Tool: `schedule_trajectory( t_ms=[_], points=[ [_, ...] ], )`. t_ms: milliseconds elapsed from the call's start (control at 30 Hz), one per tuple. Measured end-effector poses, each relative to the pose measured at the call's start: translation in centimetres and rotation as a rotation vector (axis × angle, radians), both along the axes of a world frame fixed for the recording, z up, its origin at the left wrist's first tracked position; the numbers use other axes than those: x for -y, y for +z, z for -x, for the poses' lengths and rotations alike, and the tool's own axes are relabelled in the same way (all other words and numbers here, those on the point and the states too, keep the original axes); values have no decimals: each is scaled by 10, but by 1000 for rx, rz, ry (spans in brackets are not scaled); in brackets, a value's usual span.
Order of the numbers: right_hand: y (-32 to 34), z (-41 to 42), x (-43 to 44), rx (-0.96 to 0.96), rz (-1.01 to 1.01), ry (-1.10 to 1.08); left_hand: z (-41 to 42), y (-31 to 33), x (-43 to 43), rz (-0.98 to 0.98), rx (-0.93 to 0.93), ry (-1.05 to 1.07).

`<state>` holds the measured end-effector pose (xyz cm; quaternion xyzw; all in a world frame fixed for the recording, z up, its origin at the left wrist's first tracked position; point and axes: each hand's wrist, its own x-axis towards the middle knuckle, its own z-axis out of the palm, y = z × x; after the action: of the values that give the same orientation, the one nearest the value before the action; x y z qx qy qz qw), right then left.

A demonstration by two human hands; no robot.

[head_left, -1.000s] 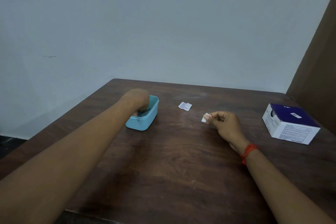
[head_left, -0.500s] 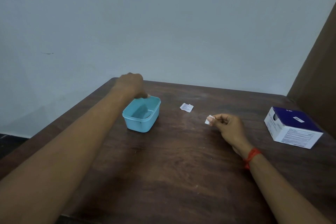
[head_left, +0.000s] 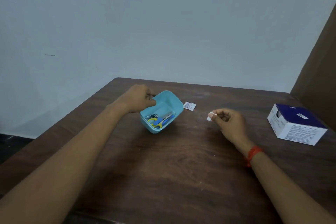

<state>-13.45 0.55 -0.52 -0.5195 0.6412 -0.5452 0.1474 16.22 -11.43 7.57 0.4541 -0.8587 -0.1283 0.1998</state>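
Near the worktop's (head_left: 181,169) far-left corner, now tips the tub (head_left: 179,112) with gripping left hand (head_left: 138,100), exposing scissors (head_left: 156,121); still pinches scrap (head_left: 209,116) in right hand (head_left: 230,122).

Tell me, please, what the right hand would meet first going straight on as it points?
Likely the small white packet on the table, short of the blue tub; the right hand, pinching a white scrap, may pass above it.

The 2 bare forearms (head_left: 76,151) stretch forward, well apart. The left hand (head_left: 138,100) is curled in a grip, thumb hooked inward (knuckles up). The right hand (head_left: 229,122) pinches with thumb and forefinger, its other fingers curled.
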Motion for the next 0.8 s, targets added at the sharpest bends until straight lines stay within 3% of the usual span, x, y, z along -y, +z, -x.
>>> schedule_trajectory(
  t_ms=[200,300,400,533,800],
  points=[
    [37,-20,-13,-146,340,50,29,-7,-17,2,-190,-109],
    [56,-31,-24,-459,391,71,41,-9,-20,-16,-194,-130],
    [63,-45,-28,-852,215,45,54,-13,-27,-71,-245,-166],
    [58,-56,-22,-1136,-11,94,73,-15,-38,-118,-199,-209],
    [57,-54,-24,-1151,-250,187,96,-5,-50,-121,-188,-252]
  ],
)
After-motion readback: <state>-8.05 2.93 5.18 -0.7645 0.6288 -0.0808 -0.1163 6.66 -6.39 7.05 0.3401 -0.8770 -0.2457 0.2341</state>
